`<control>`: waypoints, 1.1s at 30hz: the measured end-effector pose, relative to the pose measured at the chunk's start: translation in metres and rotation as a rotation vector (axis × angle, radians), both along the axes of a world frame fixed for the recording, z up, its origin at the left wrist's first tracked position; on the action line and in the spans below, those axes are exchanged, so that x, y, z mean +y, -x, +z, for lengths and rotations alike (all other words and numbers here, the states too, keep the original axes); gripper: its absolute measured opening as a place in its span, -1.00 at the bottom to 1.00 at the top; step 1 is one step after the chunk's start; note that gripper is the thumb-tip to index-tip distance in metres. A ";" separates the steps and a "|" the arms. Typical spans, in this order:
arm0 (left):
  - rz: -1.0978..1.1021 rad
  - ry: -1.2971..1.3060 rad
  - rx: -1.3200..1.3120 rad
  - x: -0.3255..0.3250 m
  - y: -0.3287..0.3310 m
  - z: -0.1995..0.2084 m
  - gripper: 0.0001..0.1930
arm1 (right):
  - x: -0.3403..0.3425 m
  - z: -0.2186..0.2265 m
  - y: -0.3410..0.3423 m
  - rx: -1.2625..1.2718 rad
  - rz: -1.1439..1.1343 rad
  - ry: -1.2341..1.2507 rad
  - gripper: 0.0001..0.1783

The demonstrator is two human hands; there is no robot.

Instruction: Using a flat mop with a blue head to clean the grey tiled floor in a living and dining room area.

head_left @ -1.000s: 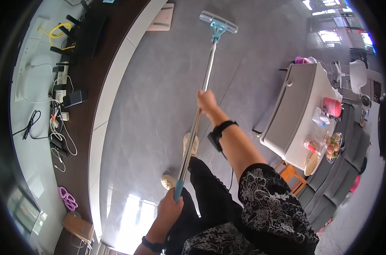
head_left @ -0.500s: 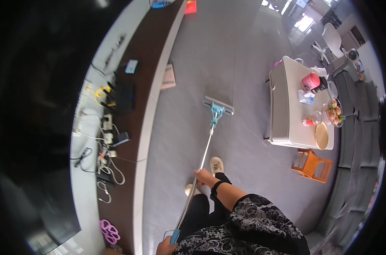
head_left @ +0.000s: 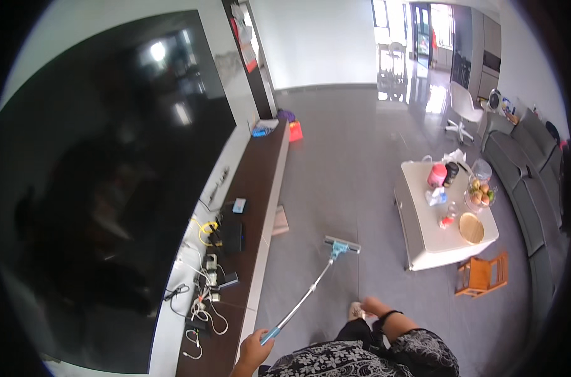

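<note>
My left hand (head_left: 254,349) is wrapped round the blue grip of a flat sponge mop (head_left: 312,288). Its silver pole slants up and away to the right. At the far end, the light blue and grey mop head (head_left: 342,246) rests on the grey floor. My right hand (head_left: 375,306) is off the pole, out in front of my body above my light shoe (head_left: 356,310). It holds nothing that I can see and its fingers look loosely apart, partly hidden by the angle.
A long dark TV cabinet (head_left: 260,169) with tangled cables lines the left, below a large black television (head_left: 122,188). On the right stand a white table (head_left: 424,242) with fruit and jars, an orange wooden stool (head_left: 480,276) and a grey sofa (head_left: 530,188). A pinkish flat object (head_left: 280,221) lies beside the cabinet.
My right hand has let go of the pole and moved right. My left hand still grips the mop. The view has tilted up, showing more of the far room.
</note>
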State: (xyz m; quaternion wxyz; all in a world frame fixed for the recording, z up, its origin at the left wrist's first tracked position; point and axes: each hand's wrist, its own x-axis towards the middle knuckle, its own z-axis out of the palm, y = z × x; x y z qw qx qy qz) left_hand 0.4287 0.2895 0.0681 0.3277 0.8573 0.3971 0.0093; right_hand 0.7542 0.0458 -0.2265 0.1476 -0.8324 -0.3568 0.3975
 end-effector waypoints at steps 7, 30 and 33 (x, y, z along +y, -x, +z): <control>0.003 -0.132 -0.161 0.021 -0.011 -0.002 -0.68 | -0.137 0.053 -0.063 0.134 -0.909 0.266 -0.82; -0.354 -0.090 -0.201 -0.009 -0.076 0.056 -0.76 | 0.203 0.125 0.051 1.069 -0.715 -0.150 -0.62; -0.360 -0.066 -0.226 -0.008 -0.037 0.028 -0.74 | 0.215 0.095 0.088 1.004 -0.885 -0.109 -0.74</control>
